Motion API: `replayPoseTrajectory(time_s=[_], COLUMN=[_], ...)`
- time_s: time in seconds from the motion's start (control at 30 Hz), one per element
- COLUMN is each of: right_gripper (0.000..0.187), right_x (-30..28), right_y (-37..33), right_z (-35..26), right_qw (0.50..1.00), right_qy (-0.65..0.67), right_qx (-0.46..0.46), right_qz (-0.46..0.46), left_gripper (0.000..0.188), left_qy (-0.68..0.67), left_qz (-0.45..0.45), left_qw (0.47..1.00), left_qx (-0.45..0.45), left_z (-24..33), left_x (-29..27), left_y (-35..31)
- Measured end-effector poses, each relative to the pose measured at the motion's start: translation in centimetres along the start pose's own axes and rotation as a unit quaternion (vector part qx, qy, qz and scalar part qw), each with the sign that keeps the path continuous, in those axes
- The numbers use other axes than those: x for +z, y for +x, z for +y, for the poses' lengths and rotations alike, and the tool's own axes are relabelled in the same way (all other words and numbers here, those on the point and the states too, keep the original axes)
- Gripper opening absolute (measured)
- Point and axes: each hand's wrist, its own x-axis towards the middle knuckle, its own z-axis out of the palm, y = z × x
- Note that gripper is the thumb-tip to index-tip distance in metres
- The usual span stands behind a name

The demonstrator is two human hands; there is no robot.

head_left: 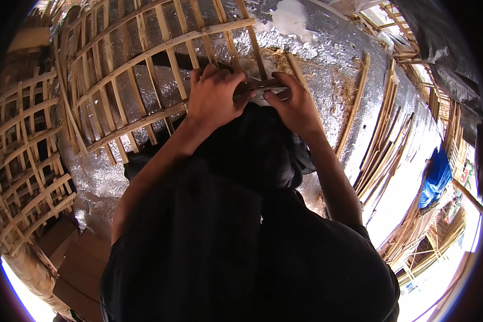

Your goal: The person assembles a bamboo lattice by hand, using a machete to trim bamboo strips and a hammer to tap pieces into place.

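Observation:
Both my hands are raised over the lap, close together. Between them lies a dark, flat, narrow piece (261,85) whose kind I cannot make out. My left hand (213,97) is closed on its left end, thumb and fingers pinching it. Thumb and forefinger of my right hand (295,102) pinch its right end. Just beyond and to the left of my hands lies a lattice frame of wooden slats (139,57), its crosspieces running over long strips. Part of the held piece is hidden by my fingers.
A silvery foil sheet (327,59) covers the ground, with loose shavings (346,88) on it. Several thin strips (381,153) lie to the right, near a blue plastic sheet (436,177). More lattice panels (24,126) and a cardboard box (83,268) are at left.

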Motion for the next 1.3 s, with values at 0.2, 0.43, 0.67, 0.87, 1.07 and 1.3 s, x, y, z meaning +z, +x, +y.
replayPoseTrajectory(time_s=[0.2, 0.43, 0.67, 0.87, 1.07, 1.3], right_gripper=[0.043, 0.031, 0.024, 0.024, 0.030, 0.029], right_x=[-0.1, 0.6, 1.1, 0.7, -0.1, 0.2], right_y=[-0.6, -0.7, -0.4, -1.0, -0.9, -0.7], right_z=[1.4, 2.1, 2.4, 1.5, 0.8, 1.5], right_qw=[0.939, 0.936, 0.974, 0.981, 0.997, 0.997], right_qy=[0.326, 0.320, 0.207, 0.184, 0.075, 0.079], right_qx=[0.101, 0.135, 0.075, 0.037, 0.009, -0.008], right_qz=[-0.046, -0.063, -0.059, -0.057, -0.032, -0.007], left_gripper=[0.025, 0.020, 0.013, 0.016, 0.009, 0.009], left_qy=[-0.057, -0.048, -0.031, 0.103, 0.115, 0.135], left_qz=[0.030, 0.030, -0.072, -0.245, -0.270, -0.220], left_qw=[0.997, 0.997, 0.988, 0.949, 0.932, 0.917], left_qx=[0.034, 0.052, 0.133, 0.168, 0.214, 0.305], left_z=[-0.7, 0.1, 0.8, 2.7, 4.7, 4.2], left_x=[-0.2, -1.3, -2.1, -3.0, -4.3, -2.7], left_y=[-0.6, -0.1, 2.7, 5.3, 7.3, 6.9])
